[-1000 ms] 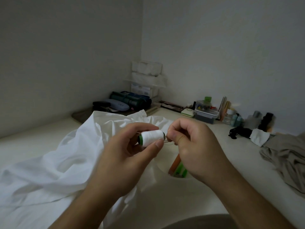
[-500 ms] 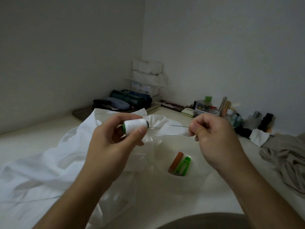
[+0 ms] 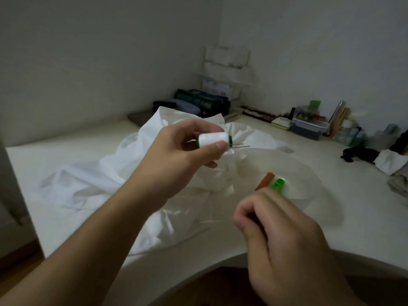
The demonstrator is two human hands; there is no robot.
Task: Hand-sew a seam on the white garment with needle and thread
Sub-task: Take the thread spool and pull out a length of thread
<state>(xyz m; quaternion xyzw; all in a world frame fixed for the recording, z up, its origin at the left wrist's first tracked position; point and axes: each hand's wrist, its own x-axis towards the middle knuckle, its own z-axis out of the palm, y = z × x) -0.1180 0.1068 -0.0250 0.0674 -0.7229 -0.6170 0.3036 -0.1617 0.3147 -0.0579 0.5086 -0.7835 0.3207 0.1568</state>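
We grip the thread spool [image 3: 213, 139] in our left hand [image 3: 187, 151], our right hand [image 3: 280, 230] pinching something unseen, likely a needle; threading comes next.

Thread spool [image 3: 213, 140]: white thread on a green core, lying sideways, gripped between thumb and fingers of the left hand [image 3: 187, 151]. Two thin metal needles [image 3: 240, 145] stick out of its right end, pointing away from that hand. White garment [image 3: 132, 184]: crumpled and spread loosely on the table, directly beneath and behind the left hand, left of the right hand [image 3: 280, 235]. Needle in right hand: blurred, cannot tell.
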